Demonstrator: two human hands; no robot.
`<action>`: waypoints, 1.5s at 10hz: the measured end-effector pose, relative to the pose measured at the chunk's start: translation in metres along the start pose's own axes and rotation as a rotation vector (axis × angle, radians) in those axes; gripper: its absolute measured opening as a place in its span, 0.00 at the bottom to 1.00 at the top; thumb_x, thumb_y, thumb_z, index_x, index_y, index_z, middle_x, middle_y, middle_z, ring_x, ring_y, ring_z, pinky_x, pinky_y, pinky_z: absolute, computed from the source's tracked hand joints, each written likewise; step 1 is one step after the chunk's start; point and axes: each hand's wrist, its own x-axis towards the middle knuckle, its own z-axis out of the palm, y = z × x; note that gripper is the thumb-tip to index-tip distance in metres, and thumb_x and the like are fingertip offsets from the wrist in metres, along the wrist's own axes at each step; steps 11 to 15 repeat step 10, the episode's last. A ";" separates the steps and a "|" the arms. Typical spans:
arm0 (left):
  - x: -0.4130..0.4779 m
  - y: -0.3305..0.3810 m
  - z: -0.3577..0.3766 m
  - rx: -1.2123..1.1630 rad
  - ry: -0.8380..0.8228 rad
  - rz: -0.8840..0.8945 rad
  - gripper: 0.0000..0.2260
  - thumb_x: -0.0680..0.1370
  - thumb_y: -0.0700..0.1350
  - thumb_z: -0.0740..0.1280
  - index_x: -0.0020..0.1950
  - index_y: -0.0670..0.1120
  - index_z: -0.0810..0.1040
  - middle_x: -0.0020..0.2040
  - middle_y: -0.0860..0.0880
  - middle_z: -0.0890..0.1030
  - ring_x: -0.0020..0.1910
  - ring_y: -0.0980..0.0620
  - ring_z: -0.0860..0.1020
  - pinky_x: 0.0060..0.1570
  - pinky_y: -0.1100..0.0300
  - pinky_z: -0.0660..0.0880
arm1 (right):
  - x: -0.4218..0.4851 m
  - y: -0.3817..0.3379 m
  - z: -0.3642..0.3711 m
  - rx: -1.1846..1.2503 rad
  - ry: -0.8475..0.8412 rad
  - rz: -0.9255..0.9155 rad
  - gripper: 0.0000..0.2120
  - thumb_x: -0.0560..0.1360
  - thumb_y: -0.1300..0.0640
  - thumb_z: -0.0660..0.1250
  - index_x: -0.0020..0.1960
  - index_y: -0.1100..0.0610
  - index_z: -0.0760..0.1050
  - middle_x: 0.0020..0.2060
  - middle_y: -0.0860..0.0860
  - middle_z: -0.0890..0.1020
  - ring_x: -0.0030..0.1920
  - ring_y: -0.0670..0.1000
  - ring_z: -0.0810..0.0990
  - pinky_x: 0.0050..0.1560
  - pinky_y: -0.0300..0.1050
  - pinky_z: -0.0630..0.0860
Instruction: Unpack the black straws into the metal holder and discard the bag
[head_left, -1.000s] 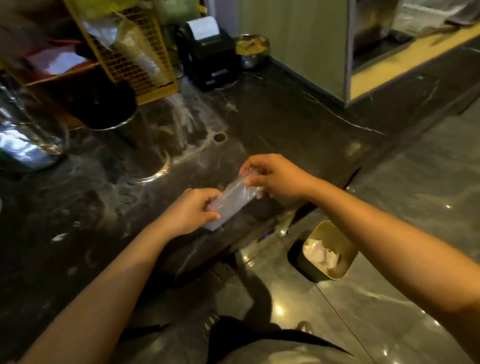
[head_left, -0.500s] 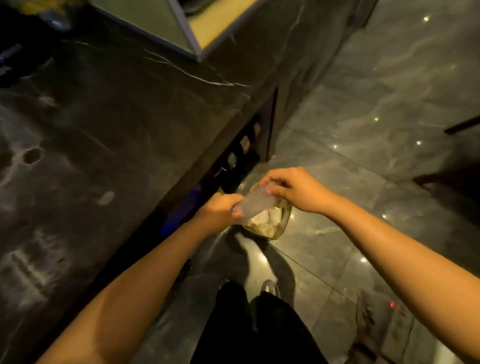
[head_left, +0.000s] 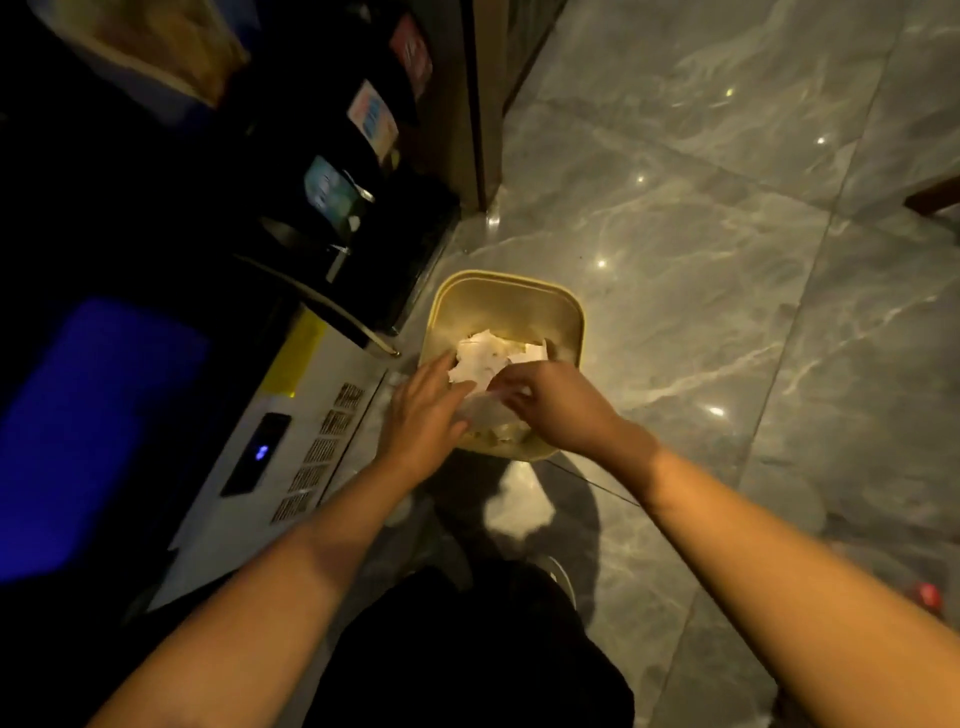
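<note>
Both hands reach down over a yellow bin (head_left: 506, 306) that stands on the grey marble-look floor (head_left: 727, 234), just right of a dark cabinet front. The clear plastic bag (head_left: 485, 413) sits between the two hands above the near part of the bin's opening, pale and crumpled; its edges are hard to make out against the white paper scraps (head_left: 483, 358) lying inside the bin. The right hand (head_left: 556, 408) has its fingers curled in, its grip closed on the bag's right end. The left hand (head_left: 423, 410) lies flatter, fingers stretched toward the far side and touching the bag's left edge; whether its grip is closed on the plastic cannot be told.

To the left, under the worktop, a white appliance (head_left: 291, 441) shows vent slots, a small dark panel with a blue light, and a yellow patch. Farther off in the dark recess stand packages with coloured labels (head_left: 371, 117), red, white and blue, too blurred to read. A blue glow (head_left: 98, 426) fills the near left. Black trousers (head_left: 467, 649) appear at the near edge.
</note>
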 end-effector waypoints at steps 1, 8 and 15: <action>0.016 -0.035 0.050 0.190 -0.019 -0.055 0.34 0.68 0.46 0.72 0.70 0.44 0.61 0.73 0.34 0.58 0.71 0.35 0.59 0.67 0.40 0.60 | 0.037 0.038 0.056 -0.063 -0.039 0.070 0.14 0.77 0.60 0.58 0.59 0.57 0.76 0.58 0.56 0.80 0.57 0.57 0.77 0.57 0.47 0.71; 0.031 -0.068 0.103 0.433 0.094 -0.097 0.30 0.77 0.58 0.40 0.68 0.38 0.59 0.68 0.36 0.69 0.68 0.40 0.67 0.66 0.50 0.53 | 0.138 0.102 0.174 -0.037 -0.474 0.322 0.16 0.77 0.59 0.57 0.64 0.62 0.68 0.64 0.61 0.73 0.63 0.59 0.72 0.64 0.49 0.66; 0.010 -0.023 0.052 0.376 0.131 -0.126 0.31 0.74 0.57 0.46 0.68 0.36 0.56 0.70 0.39 0.65 0.70 0.44 0.63 0.65 0.45 0.64 | 0.079 0.048 0.100 0.003 -0.298 0.257 0.30 0.79 0.50 0.53 0.73 0.62 0.45 0.75 0.61 0.53 0.75 0.58 0.53 0.74 0.51 0.52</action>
